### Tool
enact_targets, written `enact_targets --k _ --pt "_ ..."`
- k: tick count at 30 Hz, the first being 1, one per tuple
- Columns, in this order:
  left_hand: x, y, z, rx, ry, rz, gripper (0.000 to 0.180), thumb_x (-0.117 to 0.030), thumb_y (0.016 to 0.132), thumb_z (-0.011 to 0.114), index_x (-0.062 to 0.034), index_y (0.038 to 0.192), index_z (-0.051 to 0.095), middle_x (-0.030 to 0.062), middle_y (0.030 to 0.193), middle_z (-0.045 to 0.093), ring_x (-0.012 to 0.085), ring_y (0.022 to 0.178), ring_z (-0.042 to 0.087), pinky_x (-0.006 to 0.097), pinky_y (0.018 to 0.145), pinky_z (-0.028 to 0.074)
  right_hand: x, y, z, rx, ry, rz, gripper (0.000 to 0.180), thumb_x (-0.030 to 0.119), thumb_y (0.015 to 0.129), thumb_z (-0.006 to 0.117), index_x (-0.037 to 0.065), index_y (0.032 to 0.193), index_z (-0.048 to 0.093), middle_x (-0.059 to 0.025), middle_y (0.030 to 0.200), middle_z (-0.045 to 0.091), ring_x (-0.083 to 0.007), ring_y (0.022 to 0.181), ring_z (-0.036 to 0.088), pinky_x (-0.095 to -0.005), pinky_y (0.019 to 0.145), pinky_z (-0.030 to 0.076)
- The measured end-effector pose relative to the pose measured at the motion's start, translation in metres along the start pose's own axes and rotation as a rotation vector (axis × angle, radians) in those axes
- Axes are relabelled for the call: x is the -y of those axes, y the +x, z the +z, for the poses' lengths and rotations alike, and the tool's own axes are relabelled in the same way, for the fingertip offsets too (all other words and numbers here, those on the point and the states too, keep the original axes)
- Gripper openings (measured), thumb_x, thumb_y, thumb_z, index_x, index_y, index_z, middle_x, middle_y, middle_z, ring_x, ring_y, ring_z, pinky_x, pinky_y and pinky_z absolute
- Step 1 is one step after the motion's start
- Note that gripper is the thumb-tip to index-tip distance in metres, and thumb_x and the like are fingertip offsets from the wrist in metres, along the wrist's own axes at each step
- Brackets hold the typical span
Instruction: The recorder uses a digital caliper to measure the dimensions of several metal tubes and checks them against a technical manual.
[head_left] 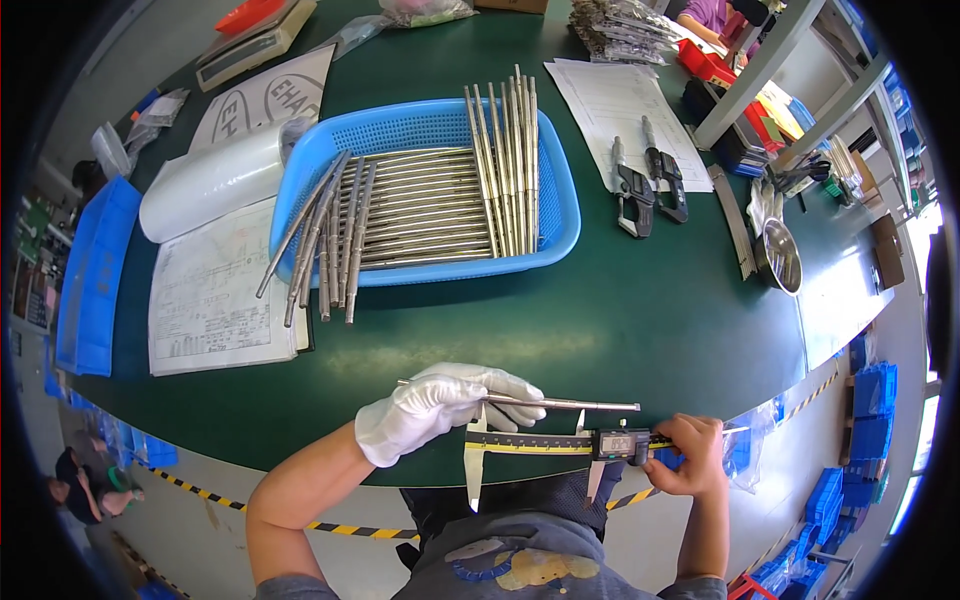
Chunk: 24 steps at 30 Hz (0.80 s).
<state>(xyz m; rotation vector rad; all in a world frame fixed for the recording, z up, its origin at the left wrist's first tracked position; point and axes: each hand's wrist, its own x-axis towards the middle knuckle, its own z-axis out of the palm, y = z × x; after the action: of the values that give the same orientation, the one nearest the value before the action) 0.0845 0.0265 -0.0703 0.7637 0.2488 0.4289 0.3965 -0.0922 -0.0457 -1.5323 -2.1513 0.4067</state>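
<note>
"Just ahead of the person's torso, over the near edge of the dark green worktop (650,330), what do the hands hold?"

"The white-gloved left hand (425,405) curls closed around a slim silver metal rod (585,405), whose free end points rightward. The bare right hand (690,455) pinches the end of a silver digital caliper with a black display housing (545,443), nearer the body than the rod."

"How does the rod likely handle?"

"Stiff, fairly light, perhaps slippery; mid-shaft seems the best grip, clear of its ends."

"Any writing?"

"Digits on the caliper's screen, and big dark letters on a pale sheet (265,100) beyond the left hand. Smaller print is illegible."
</note>
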Motion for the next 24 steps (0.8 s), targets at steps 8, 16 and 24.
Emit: enact_targets --k 8,16,24 --pt "0.0002 -0.0014 -0.0002 -0.008 0.006 -0.009 0.046 -0.026 0.090 0.042 0.0076 0.120 0.050 0.0185 0.115 0.057 0.0230 0.106 0.055 0.035 0.095 0.039 0.0018 -0.0005 0.0025 -0.025 0.013 0.028 0.030 0.033 0.063 0.065 0.006 0.067 0.054 -0.0051 0.051 0.045 -0.0204 0.040 0.046 -0.0293 0.041 0.036" --pt "-0.0059 -0.0037 0.0081 -0.099 0.021 -0.056 0.052 -0.030 0.084 0.049 0.0132 0.112 0.052 0.0278 0.113 0.055 0.0348 0.105 0.056 0.041 0.093 0.042 0.0041 0.0027 0.0012 -0.004 -0.033 -0.043 0.028 0.029 0.062 0.068 0.006 0.073 0.057 -0.0055 0.059 0.053 -0.0249 0.048 0.054 -0.0335 0.045 0.041" --pt "-0.0070 -0.0021 0.0063 -0.116 -0.003 -0.083 0.055 -0.034 0.084 0.053 0.0087 0.118 0.051 0.0228 0.115 0.056 0.0277 0.106 0.056 0.037 0.092 0.042 0.0039 0.0034 -0.0042 0.006 -0.054 -0.043 0.028 0.028 0.062 0.069 0.006 0.074 0.057 -0.0038 0.058 0.052 -0.0230 0.048 0.053 -0.0322 0.044 0.041"
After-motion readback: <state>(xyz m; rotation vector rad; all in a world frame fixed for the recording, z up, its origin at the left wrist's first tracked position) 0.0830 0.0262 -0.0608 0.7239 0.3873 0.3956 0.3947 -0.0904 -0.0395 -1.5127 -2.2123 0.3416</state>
